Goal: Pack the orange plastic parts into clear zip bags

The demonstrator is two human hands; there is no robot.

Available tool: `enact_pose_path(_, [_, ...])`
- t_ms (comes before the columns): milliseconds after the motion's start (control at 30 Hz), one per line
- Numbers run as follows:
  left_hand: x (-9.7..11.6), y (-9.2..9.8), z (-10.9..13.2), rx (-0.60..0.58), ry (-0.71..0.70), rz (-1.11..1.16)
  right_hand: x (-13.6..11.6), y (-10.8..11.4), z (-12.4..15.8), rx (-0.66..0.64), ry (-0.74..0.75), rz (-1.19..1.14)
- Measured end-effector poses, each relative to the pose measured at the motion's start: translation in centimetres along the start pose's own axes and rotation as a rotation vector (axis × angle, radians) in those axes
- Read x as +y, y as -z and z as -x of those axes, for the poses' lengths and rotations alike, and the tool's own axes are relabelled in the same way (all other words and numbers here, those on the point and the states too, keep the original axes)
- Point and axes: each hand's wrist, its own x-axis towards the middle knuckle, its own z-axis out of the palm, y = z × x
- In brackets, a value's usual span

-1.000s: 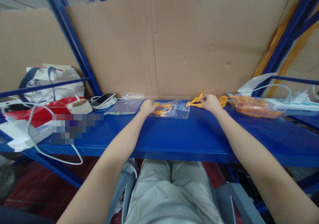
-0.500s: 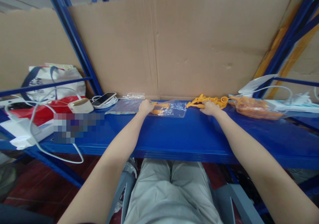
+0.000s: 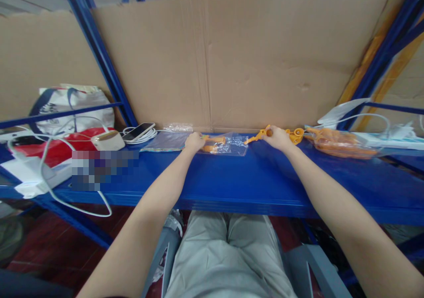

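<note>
Soft, even light; glints on the clear plastic bag [image 3: 239, 145]; edges stretched.

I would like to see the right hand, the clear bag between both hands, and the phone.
Right hand [image 3: 280, 139]: head view, back of hand.
Clear bag [image 3: 237, 146]: head view, right part.
Phone [image 3: 138, 132]: head view, dark face.

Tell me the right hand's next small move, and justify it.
Probably pick one loose orange piece from the group and carry it left to the clear bag. The right hand is already at that group, the left hand is at the bag's left end, and similar pieces appear to be inside. The bag's opening is unclear.
</note>
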Motion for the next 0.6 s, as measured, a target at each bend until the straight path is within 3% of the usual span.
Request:
enact_pose_path(100, [0.1, 0.1, 0.1, -0.008, 0.005, 0.006, -0.9, 0.4, 0.0, 0.103, -0.03, -0.094])
enact_pose_path(233, [0.2, 0.3, 0.2, -0.027, -0.001, -0.009, -1.7, 0.7, 0.1, 0.164, 0.061, -0.228])
enact_pose_path(600, [0.1, 0.2, 0.2, -0.018, 0.005, -0.013, -3.3, -0.3, 1.1, -0.113, 0.212, -0.288])
